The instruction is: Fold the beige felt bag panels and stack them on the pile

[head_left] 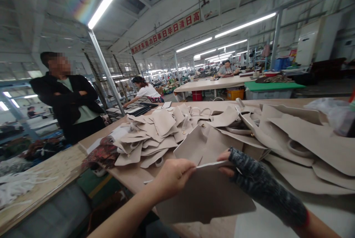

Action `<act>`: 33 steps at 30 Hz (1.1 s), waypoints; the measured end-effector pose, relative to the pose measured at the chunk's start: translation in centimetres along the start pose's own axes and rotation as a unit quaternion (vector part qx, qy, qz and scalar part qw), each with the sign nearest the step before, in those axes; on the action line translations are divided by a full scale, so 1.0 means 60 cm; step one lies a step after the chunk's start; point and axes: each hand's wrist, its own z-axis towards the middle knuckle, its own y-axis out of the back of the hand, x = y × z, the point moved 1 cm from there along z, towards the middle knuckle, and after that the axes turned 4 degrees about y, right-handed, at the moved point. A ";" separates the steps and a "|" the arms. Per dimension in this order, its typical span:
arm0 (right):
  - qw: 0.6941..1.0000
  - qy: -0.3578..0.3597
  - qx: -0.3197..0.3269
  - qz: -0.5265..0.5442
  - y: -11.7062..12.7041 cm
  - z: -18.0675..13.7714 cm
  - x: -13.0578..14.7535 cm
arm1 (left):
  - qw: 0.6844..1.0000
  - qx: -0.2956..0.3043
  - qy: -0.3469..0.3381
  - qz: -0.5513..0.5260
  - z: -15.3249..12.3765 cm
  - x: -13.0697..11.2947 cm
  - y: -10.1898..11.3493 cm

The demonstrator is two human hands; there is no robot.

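My left hand [175, 177] pinches the upper edge of a beige leather-like bag panel [203, 197], thumb and fingers closed on it. Further along that same edge, my right hand [227, 162], in a dark knitted fingerless sleeve, grips the panel too. The panel hangs down below both hands, its pale cut edge facing up. Just beyond it lies a heap of similar beige pieces [163, 121], some with handles and small gold-coloured fittings. More large beige pieces [310, 130] are stacked to the right of my right hand.
A patterned cloth [104, 153] lies at the table's left edge. White strips [24, 184] rest on another table at left. A person with folded arms [73, 97] stands there; another person [146, 91] leans over dark pieces. A plastic bag [330, 110] sits at right.
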 end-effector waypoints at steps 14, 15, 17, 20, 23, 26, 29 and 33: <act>0.982 -0.124 0.038 0.139 -0.030 -0.001 0.018 | 0.998 -0.055 -0.020 -0.038 0.014 -0.034 -0.024; 0.979 -0.131 0.046 0.147 -0.029 -0.003 0.018 | 0.998 -0.052 -0.017 -0.041 0.013 -0.034 -0.024; 0.976 -0.142 0.053 0.155 -0.026 -0.002 0.020 | 0.997 -0.047 -0.007 -0.057 0.013 -0.033 -0.024; 0.982 -0.127 0.031 0.136 -0.025 0.002 0.027 | 0.994 -0.052 0.005 -0.091 0.012 -0.032 -0.026; 0.988 -0.108 -0.002 0.108 -0.031 0.003 0.036 | 0.993 -0.057 0.011 -0.105 0.011 -0.036 -0.027; 0.989 -0.108 -0.026 0.093 -0.032 0.000 0.044 | 0.992 -0.066 0.019 -0.110 0.008 -0.043 -0.028; 0.989 -0.119 -0.022 0.080 -0.019 -0.002 0.050 | 0.989 -0.065 0.027 -0.130 -0.004 -0.040 -0.030; 0.976 -0.201 -0.057 0.055 0.010 -0.007 0.048 | 0.986 -0.064 0.057 -0.140 -0.033 -0.014 -0.024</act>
